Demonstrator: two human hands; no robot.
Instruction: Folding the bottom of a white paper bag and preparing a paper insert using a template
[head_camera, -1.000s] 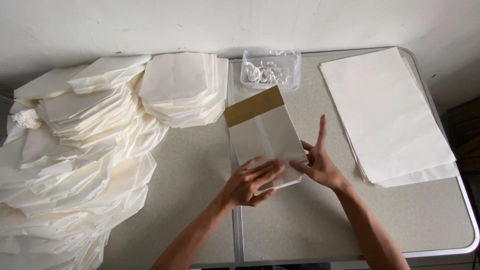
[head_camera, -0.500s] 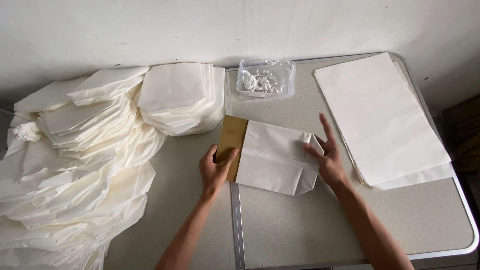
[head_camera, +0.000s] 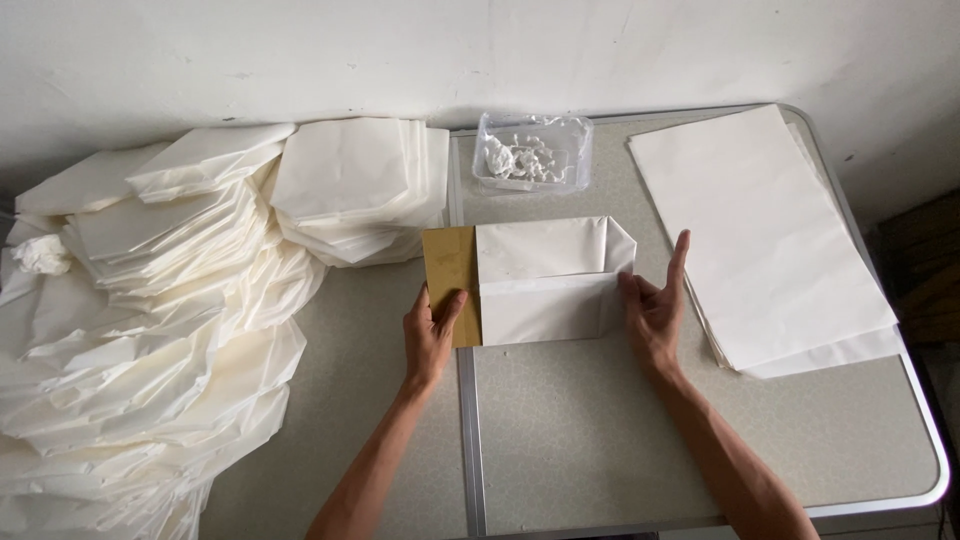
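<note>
Lying flat across the middle seam of the grey folding table (head_camera: 560, 440), a partly folded white paper sheet (head_camera: 545, 280) is wrapped around a tan cardboard template (head_camera: 448, 270), whose bare end sticks out to the left. The lower part of the sheet is folded up over the upper part, and its right end shows angled creases. The left hand (head_camera: 430, 335) rests flat on the near corner of the cardboard, fingers together and thumb apart, pressing down rather than pinching. The right hand (head_camera: 655, 310) is spread, its thumb against the sheet's right edge and the fingers stretched upward beside it. Near the far edge of the table, just beyond the sheet, stands a clear plastic tub (head_camera: 530, 152) holding a small heap of white crumpled lumps; what they are cannot be told. A stack of flat white sheets (head_camera: 765, 230) fills the far right corner, well apart from the hands. Piles of folded white paper bags (head_camera: 180, 300) crowd the left end and spill over the left edge.
</note>
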